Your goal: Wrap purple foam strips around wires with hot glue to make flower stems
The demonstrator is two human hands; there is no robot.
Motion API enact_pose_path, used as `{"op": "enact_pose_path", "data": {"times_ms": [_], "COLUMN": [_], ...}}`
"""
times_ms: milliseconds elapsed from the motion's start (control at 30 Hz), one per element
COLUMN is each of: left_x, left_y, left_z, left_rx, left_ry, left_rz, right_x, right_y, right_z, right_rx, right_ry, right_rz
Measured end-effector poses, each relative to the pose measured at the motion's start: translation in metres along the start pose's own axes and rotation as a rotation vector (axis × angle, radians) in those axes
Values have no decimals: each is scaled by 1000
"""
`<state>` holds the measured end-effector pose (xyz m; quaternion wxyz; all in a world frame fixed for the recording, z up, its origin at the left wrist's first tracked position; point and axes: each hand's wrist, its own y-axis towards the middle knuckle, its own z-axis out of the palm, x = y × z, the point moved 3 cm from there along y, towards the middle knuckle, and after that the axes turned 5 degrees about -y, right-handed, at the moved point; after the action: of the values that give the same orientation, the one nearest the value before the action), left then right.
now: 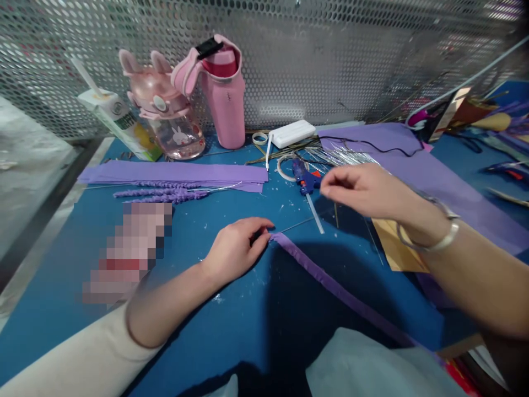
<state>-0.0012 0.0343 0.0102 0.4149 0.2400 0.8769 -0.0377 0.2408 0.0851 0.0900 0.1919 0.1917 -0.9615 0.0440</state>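
My left hand (235, 249) rests on the blue table, thumb and forefinger pinching the end of a narrow purple paper strip (326, 281). A thin wire (295, 225) sticks out to the right from that pinched end. The strip runs down and right toward the table's near edge. Above the table, my right hand (359, 190) has its fingers curled and the thumb near the forefinger; I cannot make out whether anything small is between them. Just left of its fingertips lies a blue glue gun (305, 179) with a clear glue stick (314, 214) protruding toward me.
Purple paper strips (173, 172) and fuzzy purple stems (165, 193) lie at the left. Behind them stand a drink carton (124, 124), a rabbit-eared bottle (177, 132) and a pink bottle (226, 110). A white power bank (292, 133), silver wires (347, 156) and purple sheets (438, 176) lie toward the right.
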Motion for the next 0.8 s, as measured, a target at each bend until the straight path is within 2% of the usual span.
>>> {"op": "enact_pose_path", "data": {"times_ms": [33, 67, 133, 200, 300, 400, 500, 667, 733, 800], "left_x": [0, 0, -1, -1, -3, -6, -7, -6, -6, -7], "left_y": [-1, -1, -1, -1, 0, -1, -1, 0, 1, 2], "left_z": [-1, -2, -5, -7, -6, -2, 0, -3, -4, -5], "left_rx": [-12, -24, -57, -84, -37, 95, 157, 164, 183, 193], "left_ry": [0, 2, 8, 9, 49, 150, 194, 201, 206, 207], "left_rz": [-2, 0, 11, 23, 37, 77, 119, 139, 153, 161], "right_x": [-9, -17, -34, -47, -57, -61, -60, -57, -58, -59], "right_y": [11, 21, 37, 44, 46, 46, 45, 42, 43, 43], "right_z": [0, 4, 18, 33, 45, 47, 40, 21, 20, 22], "right_rx": [-81, -91, -33, 16, -36, -117, -241, -510, -502, -422], "right_ry": [-137, -286, -473, -543, -522, -443, -331, -190, -145, -94], "right_rz": [-25, -55, -69, -78, -71, -91, -115, -64, -16, 20]}}
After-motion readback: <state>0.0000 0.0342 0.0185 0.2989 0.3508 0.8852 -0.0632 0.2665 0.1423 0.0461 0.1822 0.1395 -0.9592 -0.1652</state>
